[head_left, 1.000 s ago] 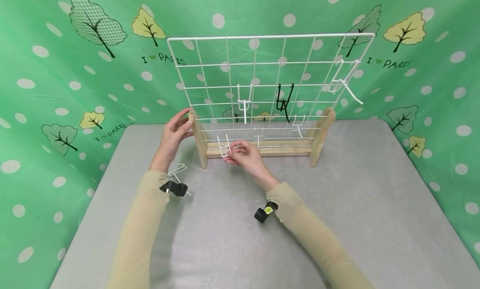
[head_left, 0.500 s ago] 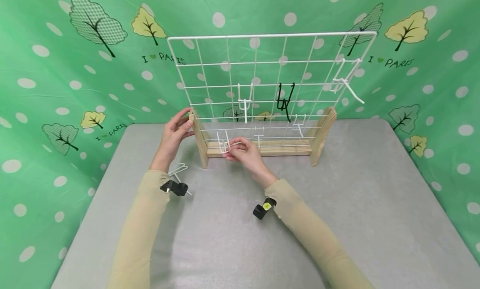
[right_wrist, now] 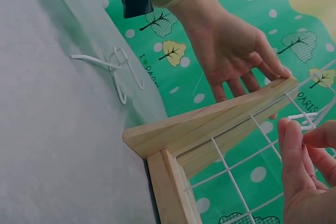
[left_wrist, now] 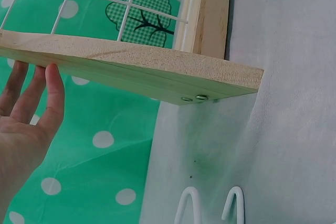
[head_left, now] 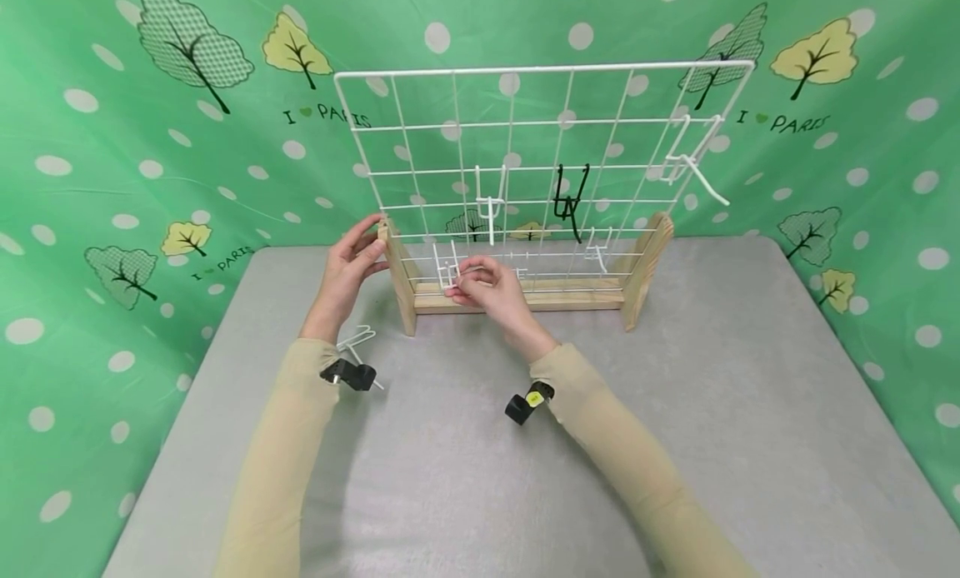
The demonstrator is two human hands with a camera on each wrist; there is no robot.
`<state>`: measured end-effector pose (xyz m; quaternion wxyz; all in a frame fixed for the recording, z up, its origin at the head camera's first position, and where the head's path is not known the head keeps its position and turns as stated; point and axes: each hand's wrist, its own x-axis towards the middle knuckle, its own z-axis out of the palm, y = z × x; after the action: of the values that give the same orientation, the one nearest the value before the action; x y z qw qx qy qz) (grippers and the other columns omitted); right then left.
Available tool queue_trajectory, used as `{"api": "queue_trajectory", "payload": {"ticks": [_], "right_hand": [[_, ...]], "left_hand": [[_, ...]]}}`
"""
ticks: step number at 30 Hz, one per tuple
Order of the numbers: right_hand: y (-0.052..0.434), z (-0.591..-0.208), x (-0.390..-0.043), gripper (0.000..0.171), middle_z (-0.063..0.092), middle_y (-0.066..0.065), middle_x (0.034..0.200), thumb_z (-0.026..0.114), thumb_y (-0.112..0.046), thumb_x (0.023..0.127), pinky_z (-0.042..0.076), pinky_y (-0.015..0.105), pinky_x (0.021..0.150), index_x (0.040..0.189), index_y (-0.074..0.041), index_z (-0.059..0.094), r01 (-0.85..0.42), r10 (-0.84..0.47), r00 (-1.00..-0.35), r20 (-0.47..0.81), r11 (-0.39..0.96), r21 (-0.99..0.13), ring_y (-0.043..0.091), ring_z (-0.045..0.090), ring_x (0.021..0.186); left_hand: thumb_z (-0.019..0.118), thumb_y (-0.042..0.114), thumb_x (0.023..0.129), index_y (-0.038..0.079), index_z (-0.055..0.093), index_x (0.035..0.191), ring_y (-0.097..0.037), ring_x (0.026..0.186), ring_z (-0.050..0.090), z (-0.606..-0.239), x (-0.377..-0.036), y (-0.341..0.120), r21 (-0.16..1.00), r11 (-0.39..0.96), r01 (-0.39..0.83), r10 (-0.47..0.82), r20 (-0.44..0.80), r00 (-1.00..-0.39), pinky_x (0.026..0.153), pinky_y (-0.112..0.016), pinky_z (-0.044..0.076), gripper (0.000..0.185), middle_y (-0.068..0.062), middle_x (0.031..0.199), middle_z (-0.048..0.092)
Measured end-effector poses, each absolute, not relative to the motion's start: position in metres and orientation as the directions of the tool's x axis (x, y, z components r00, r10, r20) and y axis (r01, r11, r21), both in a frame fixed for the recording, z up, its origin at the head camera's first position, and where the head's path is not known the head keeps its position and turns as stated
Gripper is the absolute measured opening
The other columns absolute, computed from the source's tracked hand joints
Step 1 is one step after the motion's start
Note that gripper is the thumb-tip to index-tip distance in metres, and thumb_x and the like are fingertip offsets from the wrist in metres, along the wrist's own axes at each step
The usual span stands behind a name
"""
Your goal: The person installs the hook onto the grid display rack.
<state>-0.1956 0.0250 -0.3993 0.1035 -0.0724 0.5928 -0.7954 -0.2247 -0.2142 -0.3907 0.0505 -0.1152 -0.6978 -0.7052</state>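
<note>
A white wire grid panel (head_left: 540, 68) stands in a wooden stand with two side posts. My left hand (head_left: 345, 270) holds the left wooden post (head_left: 400, 282), thumb on its front edge and fingers on the outer face. In the left wrist view, several fingertips (left_wrist: 54, 72) touch that post's side. My right hand (head_left: 495, 293) pinches a white wire hook (head_left: 437, 266) between thumb and fingers, close to the lower left part of the grid. The hook's two prongs point upward; the fingers hide part of its base.
Another white hook (head_left: 356, 341) lies on the grey table (head_left: 450, 478) beside my left wrist. On the grid hang a black hook (head_left: 567, 207), a white hook (head_left: 491, 207) left of it and another white hook (head_left: 686, 159) at the upper right. A green patterned cloth (head_left: 225, 178) hangs behind.
My right hand has risen slightly with the pinched hook, along the lower part of the grid. The left hand stays on the post.
</note>
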Motion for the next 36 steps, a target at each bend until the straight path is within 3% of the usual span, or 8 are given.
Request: {"api": "queue_trajectory", "payload": {"ticks": [5, 17, 36], "right_hand": [[0.026, -0.395, -0.197, 0.026, 0.063, 0.013, 0.085, 0.053, 0.014, 0.091, 0.058, 0.033, 0.078, 0.116, 0.018, 0.048, 0.063, -0.255, -0.967, 0.011, -0.283, -0.957, 0.018, 0.069, 0.076], [0.024, -0.385, -0.199, 0.024, 0.063, 0.012, 0.085, 0.052, 0.014, 0.091, 0.058, 0.037, 0.08, 0.115, 0.017, 0.049, 0.012, -0.231, -0.971, 0.056, -0.281, -0.96, 0.017, 0.069, 0.077], [0.02, -0.388, -0.207, 0.023, 0.064, 0.015, 0.087, 0.052, 0.015, 0.091, 0.059, 0.029, 0.075, 0.114, 0.018, 0.049, 0.016, -0.201, -0.978, 0.048, -0.309, -0.951, 0.015, 0.068, 0.072]], "left_hand": [[0.056, 0.015, 0.099, 0.01, 0.049, 0.142, -0.02, 0.115, 0.053, -0.391, -0.225, -0.215, 0.972, -0.032, 0.235, 0.092, 0.237, -0.967, 0.084, -0.027, 0.054, 0.043, -0.008, 0.126, 0.056], [0.056, 0.015, 0.099, 0.01, 0.05, 0.141, -0.02, 0.114, 0.054, -0.392, -0.225, -0.216, 0.972, -0.026, 0.234, 0.087, 0.235, -0.968, 0.085, -0.029, 0.054, 0.043, -0.009, 0.127, 0.056], [0.056, 0.014, 0.099, 0.009, 0.05, 0.141, -0.02, 0.116, 0.053, -0.391, -0.225, -0.214, 0.971, -0.026, 0.238, 0.086, 0.239, -0.967, 0.085, -0.028, 0.054, 0.043, -0.009, 0.126, 0.056]]}}
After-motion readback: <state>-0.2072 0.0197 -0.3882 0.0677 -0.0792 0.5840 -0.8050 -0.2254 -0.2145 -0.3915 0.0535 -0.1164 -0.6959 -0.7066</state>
